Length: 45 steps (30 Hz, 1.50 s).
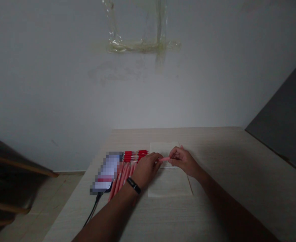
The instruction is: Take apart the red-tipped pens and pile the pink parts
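Note:
A slim pink pen (165, 159) lies roughly level between my two hands, just above a pale translucent sheet. My left hand (148, 166), with a black band on its wrist, pinches the pen's left end. At the other end, the fingertips of my right hand (184, 159) are closed on it. Both tips of the pen are hidden by fingers. Under my hands the thin sheet (172, 185) lies flat on the table. Several pink pens (120, 179) lie side by side left of my left hand, partly covered by it. Beyond them are several red pens (131, 157) with clear parts.
A phone (107, 173) with a lit, blurred screen lies at the left table edge, a black cable (92, 210) running from it. The wooden table (226, 201) meets a white wall with yellowed tape (138, 48). A dark chair (11, 181) stands on the left.

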Each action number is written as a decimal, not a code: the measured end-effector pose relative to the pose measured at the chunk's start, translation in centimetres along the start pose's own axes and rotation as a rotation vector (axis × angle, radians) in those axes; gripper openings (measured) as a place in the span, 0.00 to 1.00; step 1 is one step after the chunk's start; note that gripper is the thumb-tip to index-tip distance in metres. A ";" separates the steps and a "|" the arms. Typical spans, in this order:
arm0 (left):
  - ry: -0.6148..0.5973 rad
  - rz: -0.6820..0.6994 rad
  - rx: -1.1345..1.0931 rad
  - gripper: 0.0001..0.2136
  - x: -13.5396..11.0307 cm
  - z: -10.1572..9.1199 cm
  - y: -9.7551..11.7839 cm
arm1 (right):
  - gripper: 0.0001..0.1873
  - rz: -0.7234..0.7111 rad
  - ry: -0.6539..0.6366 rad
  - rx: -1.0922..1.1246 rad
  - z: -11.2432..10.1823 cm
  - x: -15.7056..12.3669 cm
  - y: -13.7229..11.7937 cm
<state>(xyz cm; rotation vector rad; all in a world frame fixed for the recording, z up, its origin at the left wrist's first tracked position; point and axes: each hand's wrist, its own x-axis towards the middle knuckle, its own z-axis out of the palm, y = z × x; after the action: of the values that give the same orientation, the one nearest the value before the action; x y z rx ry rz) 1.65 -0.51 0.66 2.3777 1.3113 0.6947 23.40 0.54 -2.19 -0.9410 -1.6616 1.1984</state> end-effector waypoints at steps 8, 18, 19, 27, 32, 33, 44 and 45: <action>0.036 -0.001 -0.030 0.09 -0.1 0.2 -0.1 | 0.11 0.046 -0.026 0.016 -0.5 0.3 0.7; 0.077 -0.017 -0.078 0.09 -0.1 -0.5 0.4 | 0.13 0.141 -0.119 0.002 -0.6 0.2 1.1; 0.080 -0.018 -0.085 0.09 -0.1 -0.5 0.4 | 0.13 0.151 -0.128 -0.002 -0.6 0.1 1.2; 0.068 -0.014 -0.115 0.11 -0.1 -0.3 0.4 | 0.14 0.183 -0.170 0.027 -0.2 -0.1 1.4; 0.070 -0.007 -0.111 0.11 -0.1 -0.3 0.5 | 0.13 0.195 -0.169 0.037 0.0 0.0 1.2; 0.074 -0.006 -0.111 0.11 -0.1 -0.3 0.5 | 0.12 0.194 -0.167 0.040 0.0 0.0 1.1; 0.092 0.000 -0.106 0.08 0.0 -0.4 0.4 | 0.11 0.175 -0.110 0.062 0.2 0.1 1.5; 0.093 0.001 -0.108 0.07 0.0 -0.4 0.4 | 0.11 0.169 -0.105 0.048 0.1 0.2 1.7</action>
<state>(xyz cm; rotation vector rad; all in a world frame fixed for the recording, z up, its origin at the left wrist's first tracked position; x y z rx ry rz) 1.71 -0.71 1.20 2.2850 1.2759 0.8639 23.38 1.09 -3.85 -1.0198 -1.6534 1.4163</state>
